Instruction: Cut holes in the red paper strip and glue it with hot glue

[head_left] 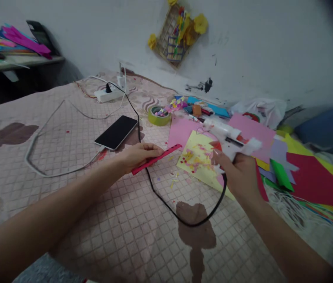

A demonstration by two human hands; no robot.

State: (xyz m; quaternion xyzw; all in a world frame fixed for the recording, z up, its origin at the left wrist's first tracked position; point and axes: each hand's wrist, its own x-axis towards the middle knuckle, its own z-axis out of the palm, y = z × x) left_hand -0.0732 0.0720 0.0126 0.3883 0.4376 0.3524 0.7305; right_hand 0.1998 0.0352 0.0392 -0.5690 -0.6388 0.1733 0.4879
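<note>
My left hand (139, 155) pinches a narrow red strip (166, 153) with a row of dark spots near its far end. The strip slants above the patterned tablecloth (119, 228). In my right hand (240, 173) is a white glue gun (222, 129), its nozzle pointing up and to the left; part of its body is blurred. A black cord (181, 220) hangs from its handle, loops over the cloth and passes below my left hand. Under the glue gun lies a pale yellow sheet (197, 157) scattered with small coloured paper bits.
A phone (116, 133) with a white cable lies left of centre, before a white power strip (110, 94). A yellow-green tape roll (159, 116) holds small pieces. Coloured papers (316, 177) and tangled white string (290, 208) crowd the right. A decorated wall hanging (171, 33) is behind.
</note>
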